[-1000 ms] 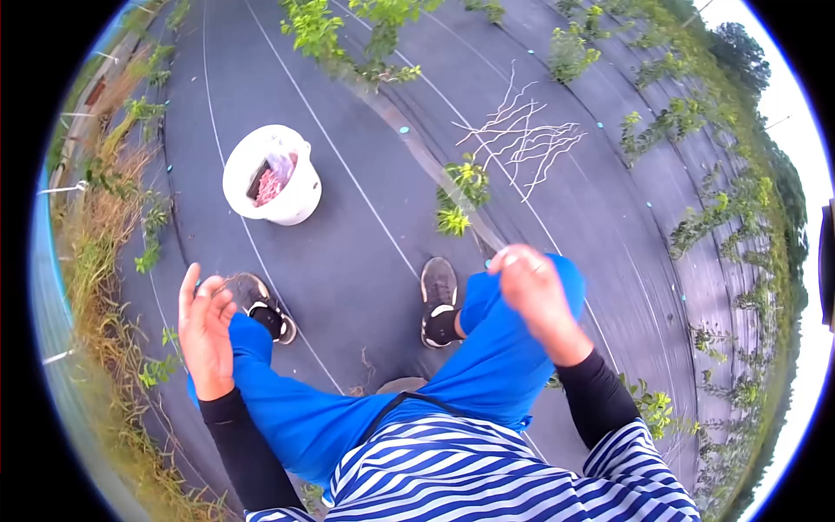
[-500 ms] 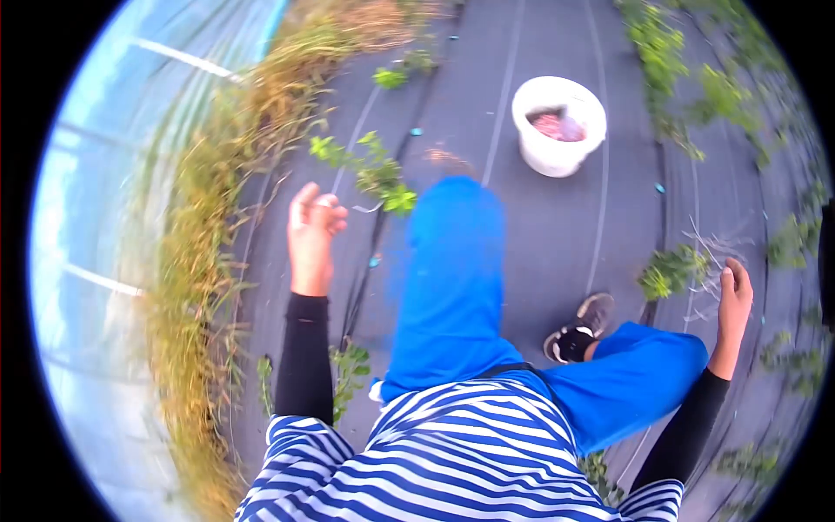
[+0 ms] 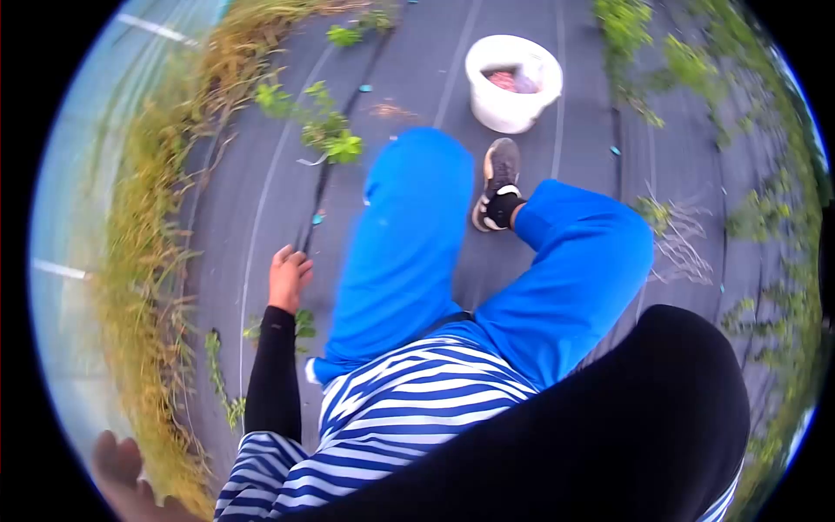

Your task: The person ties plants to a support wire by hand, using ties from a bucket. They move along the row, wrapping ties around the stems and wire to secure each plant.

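Note:
My left hand [image 3: 290, 277] hangs over the dark ground sheet, left of my blue trouser leg [image 3: 396, 252]. Its fingers are loosely curled and apart, with nothing in them. My right arm, in a black sleeve [image 3: 609, 418], crosses close in front of the camera. At the lower left edge shows my right hand [image 3: 135, 483], dim and partly cut off, its visible fingers apart and no object seen in them. In front of my foot stands a white bucket [image 3: 509, 109] with reddish contents [image 3: 503, 81], which are too blurred to name.
Dark ground sheet [image 3: 417, 78] with pale lines lies beneath me. Leafy green plants [image 3: 330, 135] grow through it on both sides. Dry grass [image 3: 152, 261] runs along a translucent plastic wall [image 3: 74, 322] on the left. Thin pale stems [image 3: 683, 244] lie at right.
My right arm has swung from the right side up across my body to the lower left. My left hand has dropped lower. The view has shifted, and my shoe is closer to the bucket.

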The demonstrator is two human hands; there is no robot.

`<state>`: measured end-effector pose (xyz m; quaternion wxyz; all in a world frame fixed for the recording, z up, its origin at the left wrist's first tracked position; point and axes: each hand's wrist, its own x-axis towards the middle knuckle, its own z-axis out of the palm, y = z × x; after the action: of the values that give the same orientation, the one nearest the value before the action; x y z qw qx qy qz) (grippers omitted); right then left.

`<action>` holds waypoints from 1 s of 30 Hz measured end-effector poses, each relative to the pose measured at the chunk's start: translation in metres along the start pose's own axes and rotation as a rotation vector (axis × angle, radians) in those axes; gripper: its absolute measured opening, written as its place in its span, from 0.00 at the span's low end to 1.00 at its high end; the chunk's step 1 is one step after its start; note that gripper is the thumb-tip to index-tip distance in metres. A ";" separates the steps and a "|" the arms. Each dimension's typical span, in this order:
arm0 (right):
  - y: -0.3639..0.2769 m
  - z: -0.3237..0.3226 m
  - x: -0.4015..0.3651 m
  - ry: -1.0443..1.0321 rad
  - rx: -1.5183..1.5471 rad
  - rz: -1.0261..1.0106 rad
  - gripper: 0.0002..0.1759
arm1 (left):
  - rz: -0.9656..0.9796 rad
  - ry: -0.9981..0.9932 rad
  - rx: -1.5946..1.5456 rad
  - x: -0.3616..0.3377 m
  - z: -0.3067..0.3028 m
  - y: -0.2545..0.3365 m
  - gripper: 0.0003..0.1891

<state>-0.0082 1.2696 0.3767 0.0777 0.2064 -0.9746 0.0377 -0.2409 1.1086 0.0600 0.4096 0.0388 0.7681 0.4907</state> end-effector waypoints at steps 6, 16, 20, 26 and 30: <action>-0.024 -0.021 0.027 -0.022 0.168 -0.030 0.12 | 0.156 0.000 0.163 0.049 -0.013 0.058 0.21; 0.210 0.195 -0.119 -0.297 0.695 1.230 0.16 | 0.471 -0.096 0.792 0.219 0.055 0.114 0.15; 0.258 0.296 -0.097 -0.225 1.239 1.412 0.14 | 0.388 -0.081 0.857 0.259 0.090 0.115 0.19; 0.315 0.439 -0.026 0.276 1.776 1.624 0.12 | 0.216 -0.022 0.875 0.276 0.119 0.116 0.28; 0.338 0.490 0.014 0.388 1.886 1.589 0.15 | 0.069 -0.079 0.677 0.286 0.124 0.114 0.27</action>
<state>-0.2254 1.5204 -0.1174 -0.0023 -0.4728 -0.3951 0.7876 -0.3859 1.3891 -0.0426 0.3861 0.2173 0.8692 0.2197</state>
